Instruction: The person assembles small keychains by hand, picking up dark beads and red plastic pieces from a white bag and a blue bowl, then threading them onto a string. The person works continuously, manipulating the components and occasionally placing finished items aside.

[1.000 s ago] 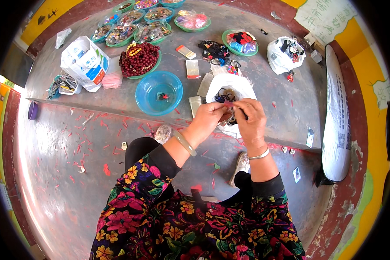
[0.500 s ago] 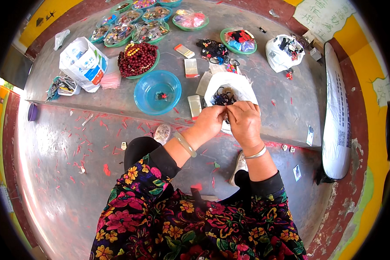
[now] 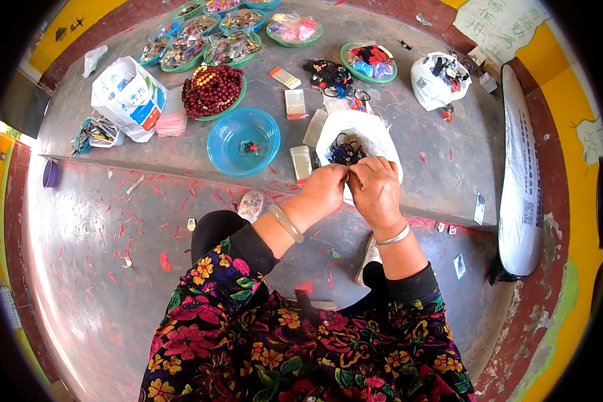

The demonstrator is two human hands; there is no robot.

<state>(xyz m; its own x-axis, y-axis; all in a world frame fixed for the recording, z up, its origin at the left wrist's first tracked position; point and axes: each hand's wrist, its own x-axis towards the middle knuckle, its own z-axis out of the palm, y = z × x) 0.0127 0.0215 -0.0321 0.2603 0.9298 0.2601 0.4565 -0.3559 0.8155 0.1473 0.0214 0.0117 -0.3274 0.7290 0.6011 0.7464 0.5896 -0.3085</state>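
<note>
My left hand (image 3: 327,189) and my right hand (image 3: 376,191) meet fingertip to fingertip at the near side of a white plastic bag (image 3: 378,139). Both are closed in a pinch; whatever lies between the fingers is too small or hidden to make out. Dark cords or bands, perhaps hair ties (image 3: 346,149), fill the bag's open mouth just beyond my fingers. Left of it stands a translucent blue basin (image 3: 222,149) with a small red and black piece (image 3: 249,147) at its bottom. Small flat clear packs (image 3: 301,165) lie between basin and bag.
On the raised concrete ledge sit dark red beads (image 3: 214,100) in a green basin, a black heap of cords (image 3: 328,75), and several basins of small goods (image 3: 184,53). A white paper bag (image 3: 124,100) stands left, another stuffed white bag (image 3: 435,90) right. Red scraps litter the floor.
My hands stay together at the bag and have shifted very slightly. The right hand's fingers have moved a little to the left. Nothing else has visibly changed.
</note>
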